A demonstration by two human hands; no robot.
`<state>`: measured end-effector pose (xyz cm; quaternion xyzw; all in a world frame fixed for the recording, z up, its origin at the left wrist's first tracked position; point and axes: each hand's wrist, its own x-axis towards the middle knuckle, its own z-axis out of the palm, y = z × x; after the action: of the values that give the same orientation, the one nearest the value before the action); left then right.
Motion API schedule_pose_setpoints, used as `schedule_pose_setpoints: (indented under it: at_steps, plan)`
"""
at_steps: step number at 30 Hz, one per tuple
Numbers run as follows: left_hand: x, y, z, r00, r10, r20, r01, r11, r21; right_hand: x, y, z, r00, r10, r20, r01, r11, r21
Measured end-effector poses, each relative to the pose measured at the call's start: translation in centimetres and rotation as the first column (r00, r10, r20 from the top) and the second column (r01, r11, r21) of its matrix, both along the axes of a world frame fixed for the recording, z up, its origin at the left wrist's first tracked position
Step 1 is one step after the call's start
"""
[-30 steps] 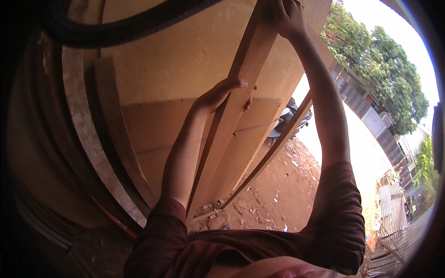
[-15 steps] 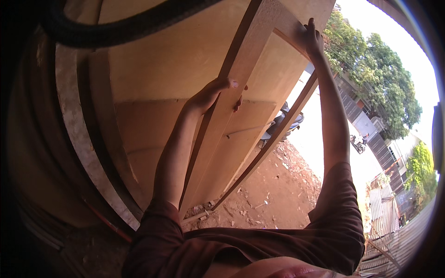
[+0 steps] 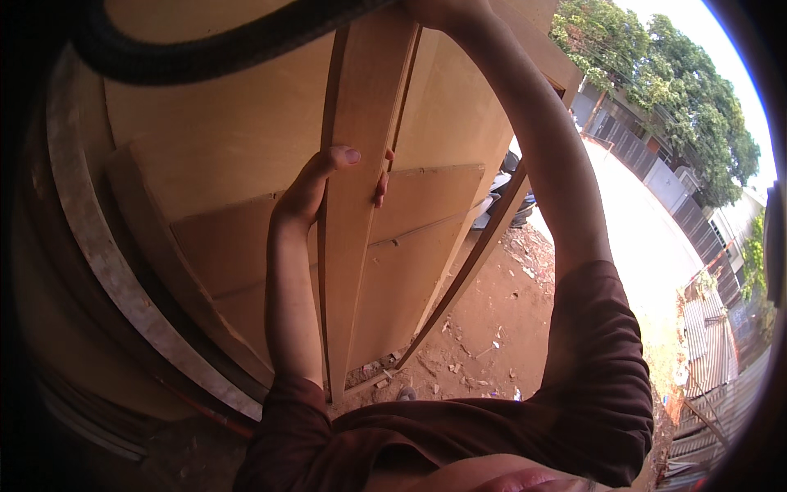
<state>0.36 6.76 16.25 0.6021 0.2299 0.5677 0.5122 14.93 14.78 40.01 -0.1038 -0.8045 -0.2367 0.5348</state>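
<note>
A tall wooden frame (image 3: 357, 107) stands in front of me, its near upright rising almost straight up the picture. My left hand (image 3: 311, 184) grips this upright at mid-height, thumb across the front and fingertips showing past its right edge. High up, my right hand (image 3: 447, 11) is at the top of the same upright, partly cut off by the picture's edge. Its fingers are hidden, so I cannot tell how they lie. The frame's far upright (image 3: 467, 275) slants down to the ground on the right.
Large wooden panels (image 3: 221, 139) lean behind the frame and to its left. A dark curved tube (image 3: 221, 49) crosses the upper left. Debris litters the dirt ground (image 3: 484, 320). A parked motorbike (image 3: 512, 197), corrugated sheets (image 3: 709, 344) and trees (image 3: 672, 90) are at right.
The frame's near upright has swung left and stands straighter. My left hand moved left with it, still gripping. My right hand went from the upper right corner leftward to the top edge.
</note>
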Motion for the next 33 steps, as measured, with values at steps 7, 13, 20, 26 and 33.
schedule_pose_setpoints:
  at_steps: [7,13,20,26,33]
  plan:
    - [-0.7,0.5,-0.4,0.999,0.048,0.021,-0.048,0.999,-0.009,11.7,10.9,-2.1,0.989,-0.121,-0.089,0.115,0.990,-0.077]
    - [-0.1,1.5,-0.7,0.987,0.094,0.129,-0.084,0.993,-0.082,21.7,21.9,-3.6,0.968,-0.226,-0.105,0.214,0.970,-0.113]
    - [-1.1,2.8,-0.7,0.989,0.112,0.095,-0.105,0.991,-0.077,26.9,28.3,-4.4,0.963,-0.184,-0.195,0.114,0.940,-0.321]
    - [-1.4,3.4,-0.8,0.986,0.132,0.104,-0.125,0.989,-0.073,27.8,33.8,-2.8,0.957,-0.246,-0.152,0.192,0.933,-0.303]
    - [-2.3,3.3,-1.0,0.981,0.153,0.122,-0.146,0.987,-0.063,31.2,38.0,-5.8,0.779,0.154,-0.608,-0.625,0.267,-0.733]
